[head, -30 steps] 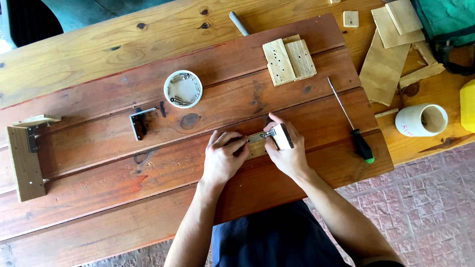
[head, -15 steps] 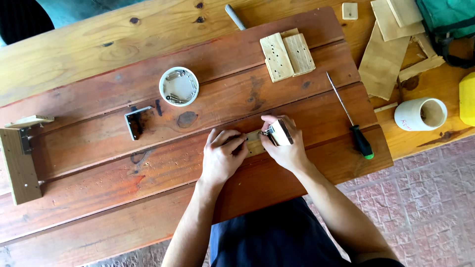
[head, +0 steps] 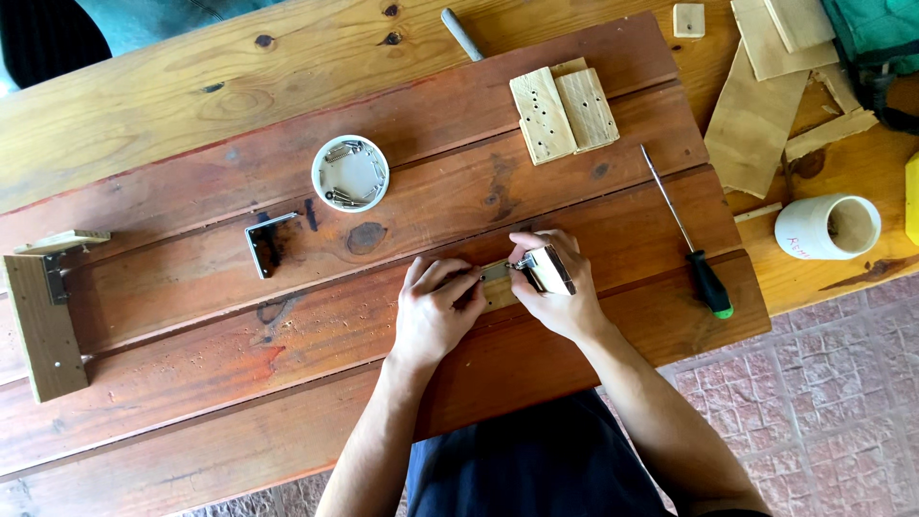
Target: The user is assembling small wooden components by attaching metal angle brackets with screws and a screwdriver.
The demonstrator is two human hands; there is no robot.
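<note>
1. Surface: reddish-brown plank panel (head: pixel 287 383) lying on a lighter wooden counter (head: pixel 144 105); panel grain runs left-right, with dark knots and scuffed paint near its middle.
2. Landmark: the white round dish (head: pixel 350 172) of screws, sitting on the panel's upper-middle planks.
3. Left hand (head: pixel 436 311), below and right of the dish, lies flat on the panel; its fingers are pressed down on a small wooden block (head: pixel 496 283) and its metal piece, pinning them rather than wrapping around them.
4. Right hand (head: pixel 553 287), further right of the dish, fingers clenched around a second small wooden piece (head: pixel 550 270), which touches the block's metal end. Exact join between the two pieces is hidden by the fingers.
5. Black metal angle bracket (head: pixel 263 241) just below-left of the dish.
6. Two drilled pale blocks (head: pixel 563 110) up-right of the dish, side by side and touching.
7. Screwdriver (head: pixel 684 235) with a green-black handle well right of the dish, lying diagonally on the panel.
8. White cup (head: pixel 828 227) far right of the dish, on its side on the counter, near loose wood offcuts (head: pixel 756 115).
9. Wooden post with bracket (head: pixel 43 321) far left of the dish, at the panel's edge.
10. Room: brick-paved floor (head: pixel 823 383) shows below-right of the counter.
</note>
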